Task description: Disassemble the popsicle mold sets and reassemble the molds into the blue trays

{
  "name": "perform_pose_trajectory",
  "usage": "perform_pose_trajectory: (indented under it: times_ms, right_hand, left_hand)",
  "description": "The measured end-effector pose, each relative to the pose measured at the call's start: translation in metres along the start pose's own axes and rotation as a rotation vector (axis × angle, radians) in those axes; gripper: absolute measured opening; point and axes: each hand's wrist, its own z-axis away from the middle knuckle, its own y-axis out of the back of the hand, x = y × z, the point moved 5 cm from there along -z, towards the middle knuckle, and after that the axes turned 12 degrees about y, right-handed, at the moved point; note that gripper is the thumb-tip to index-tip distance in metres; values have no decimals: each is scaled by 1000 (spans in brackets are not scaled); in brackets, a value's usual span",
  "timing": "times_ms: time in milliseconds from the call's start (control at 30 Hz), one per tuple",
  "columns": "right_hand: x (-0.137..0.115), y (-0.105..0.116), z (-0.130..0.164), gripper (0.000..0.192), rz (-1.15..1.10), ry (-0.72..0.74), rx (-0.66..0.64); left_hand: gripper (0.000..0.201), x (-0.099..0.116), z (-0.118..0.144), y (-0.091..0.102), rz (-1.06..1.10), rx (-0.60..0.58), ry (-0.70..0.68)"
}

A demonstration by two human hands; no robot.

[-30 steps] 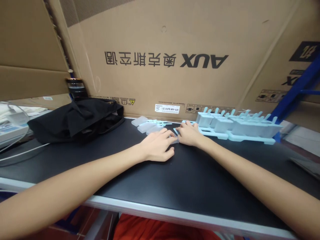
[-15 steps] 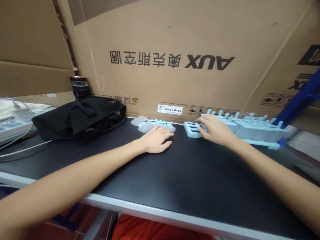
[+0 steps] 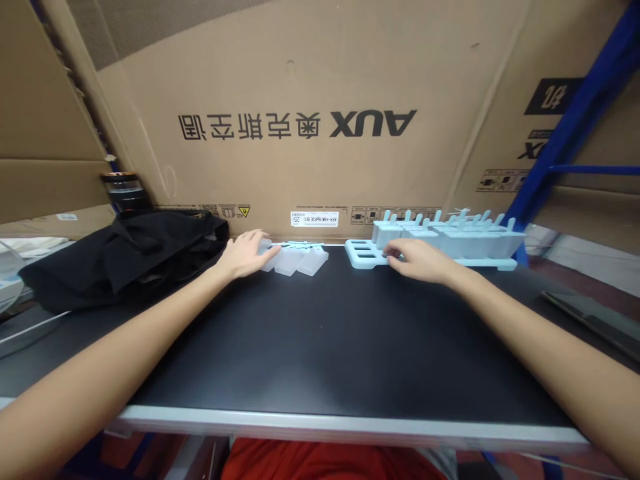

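Basically, head cam: L hand [image 3: 245,255], fingers spread, is at the L end of the frosted moulds [image 3: 291,261], near the table's [image 3: 320,353] far edge; contact unclear. Blue sticks [image 3: 306,245] lie just behind. R hand [image 3: 419,261], fingers curled, is at the front of the blue rack [image 3: 361,263], toward the far R corner; can't tell if it's pinching anything. Moulds prob. light, stiff plastic, maybe slippery; best gripped by the side walls. Rack prob. rigid; take its front rim. Tabletop's dark, smooth, w/ black bag [image 3: 125,260] far L & big carton [image 3: 295,173] behind.
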Motion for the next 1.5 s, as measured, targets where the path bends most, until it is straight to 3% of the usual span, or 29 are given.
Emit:
perform_pose_trajectory:
  times_ms: [100, 200, 267, 500, 633, 733, 833, 933, 1033, 1167, 1267, 1500]
  right_hand:
    - [9, 22, 7, 22, 39, -171, 160]
    - [24, 46, 23, 24, 84, -454, 439]
    - [32, 52, 32, 34, 98, -559, 522]
    - [45, 38, 35, 73, 215, -601, 207]
    - [41, 29, 30, 72, 274, -601, 73]
    - [42, 21, 28, 74, 240, -616, 54]
    - [48, 14, 28, 83, 136, -636, 96]
    - [54, 11, 27, 87, 23, -647, 119]
    - [54, 7, 26, 70, -109, -655, 71]
    - [49, 4, 25, 65, -186, -664, 36]
    - [48, 3, 25, 64, -119, -662, 86]
    - [51, -7, 27, 73, -26, -709, 188]
  left_hand:
    - [72, -17, -7, -17, 7, -120, 35]
    - [67, -15, -9, -25, -1, -142, 17]
    - [66, -12, -8, -26, -3, -143, 17]
    - [65, -6, -3, -25, -1, -66, 53]
    - [55, -1, -2, -24, 8, -7, 17]
    - [49, 8, 2, -12, 24, 67, -28]
    - [48, 34, 10, 5, 46, 152, -96]
    - [45, 92, 19, 7, 50, 123, -270]
    - [46, 165, 24, -13, 19, 18, -489]
    - [56, 234, 20, -46, -35, -62, -571]
    - [51, 251, 16, -62, -71, -104, -560]
    - [44, 243, 10, -65, -110, -121, -574]
